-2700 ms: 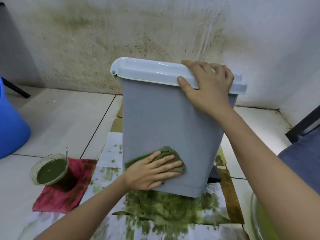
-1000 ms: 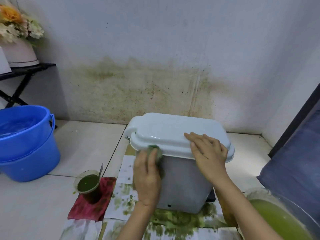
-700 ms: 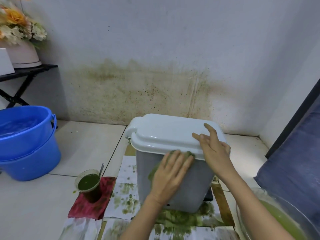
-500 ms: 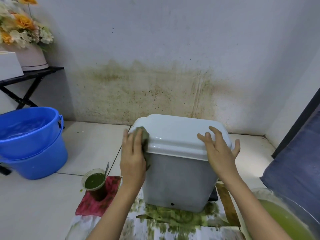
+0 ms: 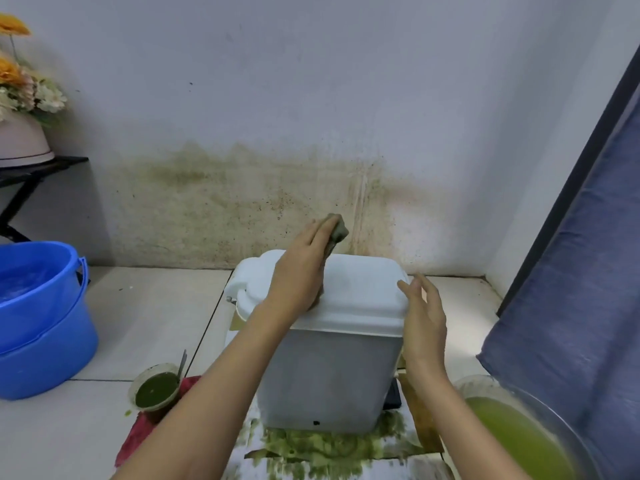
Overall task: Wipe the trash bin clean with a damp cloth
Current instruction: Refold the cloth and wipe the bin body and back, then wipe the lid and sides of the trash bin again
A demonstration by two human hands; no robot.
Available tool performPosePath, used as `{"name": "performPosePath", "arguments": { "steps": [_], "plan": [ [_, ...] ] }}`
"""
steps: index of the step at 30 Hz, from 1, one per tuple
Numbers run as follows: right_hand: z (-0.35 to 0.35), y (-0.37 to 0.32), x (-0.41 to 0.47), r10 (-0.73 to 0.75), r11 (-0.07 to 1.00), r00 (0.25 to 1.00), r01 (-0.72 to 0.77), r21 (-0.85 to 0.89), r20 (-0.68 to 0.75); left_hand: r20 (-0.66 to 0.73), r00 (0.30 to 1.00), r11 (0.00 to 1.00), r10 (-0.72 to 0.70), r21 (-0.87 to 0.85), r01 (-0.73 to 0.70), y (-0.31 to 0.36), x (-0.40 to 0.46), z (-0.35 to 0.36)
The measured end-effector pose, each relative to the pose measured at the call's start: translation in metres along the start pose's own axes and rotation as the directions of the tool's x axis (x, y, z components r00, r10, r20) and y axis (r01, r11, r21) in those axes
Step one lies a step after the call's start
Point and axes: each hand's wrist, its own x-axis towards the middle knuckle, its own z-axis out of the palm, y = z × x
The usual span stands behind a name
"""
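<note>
The trash bin [image 5: 329,372] stands at the centre on stained paper, its grey front looking clean, so the job seems well along, with the lid [image 5: 360,292] now under the cloth [image 5: 337,230]. The left hand [image 5: 301,271], fingers straight and together, presses the cloth on the lid toward twelve o'clock. The right hand [image 5: 424,317], at three o'clock, touches the lid's edge with fingers loosely spread, holding nothing.

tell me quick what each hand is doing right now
Left hand: fingers straight, pressing the green cloth on the bin lid.
Right hand: open, holding nothing.
</note>
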Motion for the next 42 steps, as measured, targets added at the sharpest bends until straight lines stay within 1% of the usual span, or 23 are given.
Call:
{"name": "performPosePath", "arguments": {
  "steps": [1, 2, 3, 4, 5, 6, 7, 8, 9, 11, 14, 15, 17, 20, 22, 23, 27, 30, 32, 35, 38, 41, 42],
  "plan": [
    [0.003, 0.000, -0.003, 0.040, 0.997, 0.999, -0.040, -0.059, -0.007, 0.125, 0.992, 1.000, 0.011, 0.001, -0.012, -0.002, 0.010, -0.003],
    [0.008, -0.003, -0.006, 0.089, 0.986, 0.996, -0.084, -0.147, 0.026, 0.292, 0.956, 1.000, -0.005, 0.026, -0.002, -0.004, 0.018, -0.003],
    [0.015, -0.007, -0.009, 0.166, 0.962, 0.983, -0.143, -0.233, 0.079, 0.452, 0.891, 0.997, -0.051, 0.072, 0.020, -0.009, 0.022, -0.001],
    [0.022, -0.012, -0.012, 0.256, 0.929, 0.958, -0.208, -0.305, 0.129, 0.543, 0.832, 0.993, -0.112, 0.096, 0.071, -0.015, 0.023, 0.001],
    [0.030, -0.017, -0.014, 0.339, 0.898, 0.928, -0.271, -0.346, 0.154, 0.551, 0.819, 0.986, -0.162, 0.063, 0.153, -0.022, 0.025, 0.001],
    [0.038, -0.019, -0.014, 0.390, 0.882, 0.909, -0.322, -0.345, 0.150, 0.508, 0.834, 0.966, -0.215, -0.018, 0.259, -0.029, 0.030, -0.002],
    [0.047, -0.020, -0.014, 0.412, 0.881, 0.903, -0.361, -0.307, 0.121, 0.453, 0.849, 0.937, -0.273, -0.077, 0.342, -0.036, 0.037, -0.005],
    [0.055, -0.019, -0.012, 0.408, 0.890, 0.910, -0.378, -0.255, 0.075, 0.420, 0.850, 0.927, -0.317, -0.053, 0.371, -0.043, 0.046, -0.007],
    [0.063, -0.016, -0.009, 0.393, 0.901, 0.919, -0.382, -0.205, 0.016, 0.421, 0.834, 0.925, -0.357, 0.038, 0.377, -0.050, 0.053, -0.009],
    [0.079, -0.011, -0.001, 0.377, 0.908, 0.921, -0.388, -0.157, -0.095, 0.482, 0.762, 0.902, -0.432, 0.241, 0.359, -0.063, 0.065, -0.007],
    [0.093, -0.004, 0.006, 0.339, 0.917, 0.918, -0.371, -0.145, -0.205, 0.637, 0.601, 0.872, -0.482, 0.416, 0.258, -0.074, 0.076, 0.002],
    [0.096, -0.001, 0.008, 0.320, 0.929, 0.920, -0.352, -0.117, -0.228, 0.674, 0.558, 0.871, -0.484, 0.431, 0.235, -0.076, 0.081, 0.006],
    [0.098, 0.002, 0.010, 0.324, 0.938, 0.912, -0.345, -0.044, -0.253, 0.706, 0.513, 0.872, -0.487, 0.427, 0.240, -0.078, 0.090, 0.011],
    [0.095, 0.000, 0.008, 0.397, 0.903, 0.863, -0.428, -0.034, -0.311, 0.733, 0.455, 0.863, -0.505, 0.418, 0.284, -0.077, 0.097, 0.017],
    [0.087, -0.006, 0.007, 0.404, 0.902, 0.849, -0.432, -0.005, -0.340, 0.719, 0.452, 0.847, -0.528, 0.411, 0.335, -0.073, 0.095, 0.015],
    [0.081, -0.008, 0.010, 0.378, 0.915, 0.860, -0.403, -0.002, -0.343, 0.715, 0.455, 0.844, -0.531, 0.394, 0.365, -0.071, 0.094, 0.013],
    [0.059, -0.022, 0.035, 0.223, 0.969, 0.937, -0.242, -0.040, -0.269, 0.670, 0.467, 0.782, -0.577, 0.290, 0.551, -0.059, 0.088, -0.015],
    [0.057, -0.045, 0.059, 0.179, 0.983, 0.975, -0.182, -0.008, -0.133, 0.614, 0.421, 0.605, -0.668, 0.120, 0.787, -0.057, 0.080, -0.036],
    [0.059, -0.058, 0.077, 0.147, 0.989, 0.989, -0.147, 0.018, -0.014, 0.579, 0.401, 0.466, -0.710, -0.040, 0.884, -0.052, 0.065, -0.045],
    [0.063, -0.070, 0.097, 0.105, 0.994, 0.985, -0.102, -0.029, 0.134, 0.565, 0.342, 0.311, -0.751, -0.155, 0.938, -0.038, 0.040, -0.039],
    [0.062, -0.080, 0.117, 0.114, 0.991, 0.960, -0.090, -0.103, 0.257, 0.543, 0.339, 0.256, -0.768, -0.225, 0.940, -0.021, 0.027, -0.025],
    [0.066, -0.077, 0.127, 0.160, 0.983, 0.934, -0.122, -0.136, 0.320, 0.535, 0.308, 0.216, -0.787, -0.229, 0.949, -0.011, 0.018, -0.014],
    [0.068, -0.070, 0.126, 0.184, 0.976, 0.929, -0.134, -0.169, 0.322, 0.534, 0.282, 0.190, -0.797, -0.220, 0.957, -0.008, 0.014, -0.010]
  ]
}}
